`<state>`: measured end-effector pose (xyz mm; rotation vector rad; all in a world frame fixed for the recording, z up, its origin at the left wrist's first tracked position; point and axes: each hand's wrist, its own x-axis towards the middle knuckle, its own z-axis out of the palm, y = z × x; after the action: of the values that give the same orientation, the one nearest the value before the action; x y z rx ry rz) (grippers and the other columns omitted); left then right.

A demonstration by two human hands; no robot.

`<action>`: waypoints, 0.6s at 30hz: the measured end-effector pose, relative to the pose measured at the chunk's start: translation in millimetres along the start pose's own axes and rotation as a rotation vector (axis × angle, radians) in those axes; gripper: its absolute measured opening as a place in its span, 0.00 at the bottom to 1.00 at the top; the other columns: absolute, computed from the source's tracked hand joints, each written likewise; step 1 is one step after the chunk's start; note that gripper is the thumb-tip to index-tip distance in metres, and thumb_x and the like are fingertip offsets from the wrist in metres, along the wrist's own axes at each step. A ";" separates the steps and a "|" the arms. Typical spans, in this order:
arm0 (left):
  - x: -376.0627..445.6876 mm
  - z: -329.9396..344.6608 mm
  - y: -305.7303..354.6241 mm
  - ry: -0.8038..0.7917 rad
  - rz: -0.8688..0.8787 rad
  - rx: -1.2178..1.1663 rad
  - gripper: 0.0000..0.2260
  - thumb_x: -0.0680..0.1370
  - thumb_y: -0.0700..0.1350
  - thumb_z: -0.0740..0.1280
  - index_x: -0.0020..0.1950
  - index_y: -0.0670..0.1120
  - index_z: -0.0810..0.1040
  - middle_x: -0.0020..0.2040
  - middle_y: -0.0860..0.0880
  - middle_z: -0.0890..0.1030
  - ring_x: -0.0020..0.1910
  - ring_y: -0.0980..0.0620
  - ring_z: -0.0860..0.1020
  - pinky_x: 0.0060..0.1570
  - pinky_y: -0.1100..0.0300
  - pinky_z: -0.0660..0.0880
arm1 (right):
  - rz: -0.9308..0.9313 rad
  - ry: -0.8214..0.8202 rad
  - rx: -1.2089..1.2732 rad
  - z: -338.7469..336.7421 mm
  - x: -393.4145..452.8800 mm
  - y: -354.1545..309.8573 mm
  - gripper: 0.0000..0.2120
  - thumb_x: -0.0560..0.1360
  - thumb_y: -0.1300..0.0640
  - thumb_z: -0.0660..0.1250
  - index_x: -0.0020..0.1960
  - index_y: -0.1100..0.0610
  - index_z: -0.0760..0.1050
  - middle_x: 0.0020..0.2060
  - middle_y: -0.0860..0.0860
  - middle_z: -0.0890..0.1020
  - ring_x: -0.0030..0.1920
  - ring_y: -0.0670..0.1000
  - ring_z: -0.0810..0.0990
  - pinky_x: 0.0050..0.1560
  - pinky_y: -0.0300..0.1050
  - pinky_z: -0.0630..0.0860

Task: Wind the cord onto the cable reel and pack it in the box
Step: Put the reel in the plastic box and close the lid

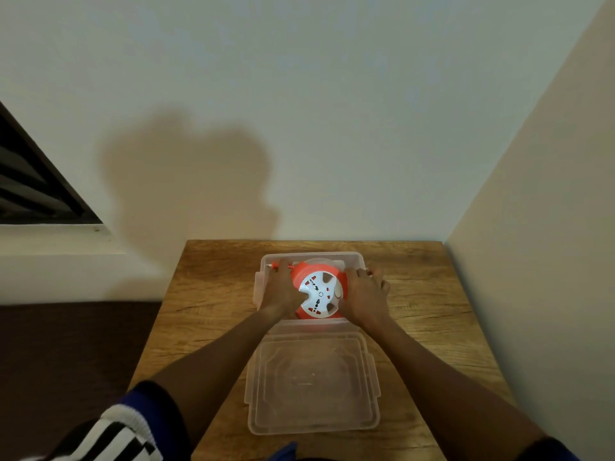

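The left hand point(281, 291) is clasped on the left flank of the orange cable reel point(319, 289), fingers curled over its rim, with the thumb side reaching toward the white socket face point(317, 294). The right hand point(361, 294) grips the opposite flank, its fingers wrapped round the edge and pressed against the right wall of the box; how far they reach beneath the reel is hidden. Both hands are closed on the reel, which sits tilted, its face turned up and toward the person, inside the clear plastic box point(352, 259).

Just beyond the left hand, an orange plug point(274, 265) with its ribbed strain relief lies along the far left corner of the box, so the cord looks fully wound, though the coil itself shows only as an orange band around the drum.

By this evidence the winding is finished and the packing step is in hand: the reel is being lowered or settled into the box. Whether it already rests on the floor of the box cannot be told from here.

The clear lid point(312, 377) lies flat on the wooden table point(432, 294), just in front of the box and touching its near edge. The next move likely calls for levelling the reel so it sits below the rim, tucking the plug inside the wall, then letting go with both hands and bringing the lid up over the box to press its clips shut.
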<state>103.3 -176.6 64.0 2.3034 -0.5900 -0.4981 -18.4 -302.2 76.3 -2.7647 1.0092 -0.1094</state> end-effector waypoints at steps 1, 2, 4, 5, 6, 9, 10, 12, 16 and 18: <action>0.3 0.2 -0.8 -0.010 0.002 0.001 0.37 0.70 0.42 0.79 0.75 0.47 0.64 0.70 0.44 0.73 0.68 0.42 0.75 0.61 0.45 0.78 | 0.000 -0.003 -0.001 0.2 -0.5 -0.3 0.36 0.67 0.41 0.73 0.69 0.51 0.65 0.64 0.53 0.75 0.67 0.57 0.64 0.64 0.57 0.64; 0.1 -0.4 -1.2 -0.024 0.004 0.004 0.37 0.71 0.42 0.79 0.75 0.47 0.64 0.71 0.43 0.73 0.69 0.41 0.74 0.62 0.44 0.78 | 0.000 -0.011 0.000 0.1 -1.2 -0.9 0.35 0.68 0.41 0.73 0.69 0.52 0.65 0.64 0.53 0.75 0.67 0.57 0.63 0.65 0.57 0.64; -0.6 -2.3 -0.7 -0.059 0.007 0.014 0.38 0.72 0.42 0.78 0.76 0.47 0.62 0.72 0.43 0.72 0.70 0.41 0.73 0.64 0.43 0.77 | 0.004 -0.019 -0.001 0.1 -2.6 -1.5 0.34 0.68 0.42 0.72 0.70 0.51 0.64 0.65 0.53 0.74 0.68 0.57 0.63 0.65 0.58 0.64; -0.4 -2.8 0.1 -0.076 0.006 0.018 0.38 0.72 0.42 0.78 0.77 0.48 0.61 0.72 0.43 0.71 0.70 0.40 0.73 0.64 0.43 0.76 | 0.007 -0.020 0.003 -0.5 -2.9 -0.9 0.34 0.69 0.42 0.72 0.69 0.51 0.65 0.65 0.52 0.74 0.68 0.57 0.64 0.65 0.57 0.65; -1.4 -4.2 1.2 -0.089 0.006 0.028 0.38 0.73 0.42 0.77 0.77 0.48 0.61 0.73 0.44 0.71 0.70 0.41 0.74 0.64 0.43 0.76 | 0.011 -0.016 0.025 1.0 -2.4 1.6 0.32 0.69 0.42 0.72 0.69 0.50 0.66 0.65 0.52 0.74 0.67 0.56 0.64 0.65 0.57 0.65; -6.1 -7.1 3.7 -0.104 0.018 0.082 0.39 0.74 0.45 0.76 0.79 0.50 0.58 0.74 0.45 0.71 0.69 0.42 0.75 0.63 0.43 0.78 | -0.005 0.075 0.195 4.1 -3.2 13.1 0.27 0.72 0.42 0.68 0.67 0.47 0.67 0.65 0.50 0.74 0.66 0.55 0.66 0.63 0.55 0.66; -9.0 -8.2 5.2 -0.101 0.027 0.105 0.39 0.75 0.46 0.75 0.80 0.50 0.57 0.74 0.45 0.72 0.69 0.42 0.75 0.63 0.43 0.78 | 0.004 0.128 0.277 3.6 -7.2 16.5 0.25 0.73 0.40 0.66 0.67 0.47 0.67 0.65 0.49 0.73 0.65 0.54 0.67 0.63 0.55 0.66; -16.3 -12.2 8.2 -0.066 0.055 0.151 0.39 0.76 0.47 0.74 0.81 0.49 0.55 0.74 0.45 0.73 0.68 0.42 0.77 0.61 0.42 0.79 | 0.128 0.262 0.509 2.4 -21.5 21.5 0.23 0.75 0.41 0.65 0.66 0.49 0.69 0.62 0.48 0.74 0.63 0.51 0.69 0.64 0.58 0.66; -39.6 -36.6 5.9 0.173 0.147 0.037 0.23 0.78 0.44 0.71 0.73 0.46 0.71 0.64 0.44 0.81 0.58 0.44 0.82 0.54 0.51 0.81 | 0.439 0.285 0.803 17.1 -64.3 42.0 0.15 0.79 0.46 0.61 0.63 0.51 0.70 0.61 0.51 0.74 0.61 0.53 0.72 0.58 0.62 0.75; -53.7 -45.0 -10.5 0.360 0.184 -0.042 0.13 0.78 0.43 0.71 0.62 0.44 0.78 0.54 0.46 0.82 0.50 0.48 0.81 0.48 0.54 0.80 | 0.508 0.192 0.765 33.2 -85.0 55.6 0.14 0.80 0.47 0.59 0.63 0.50 0.71 0.60 0.52 0.76 0.59 0.54 0.75 0.58 0.61 0.75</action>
<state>84.5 -116.9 97.1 2.1992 -0.5959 -0.0052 -113.9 -283.7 32.1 -1.7895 1.3307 -0.5564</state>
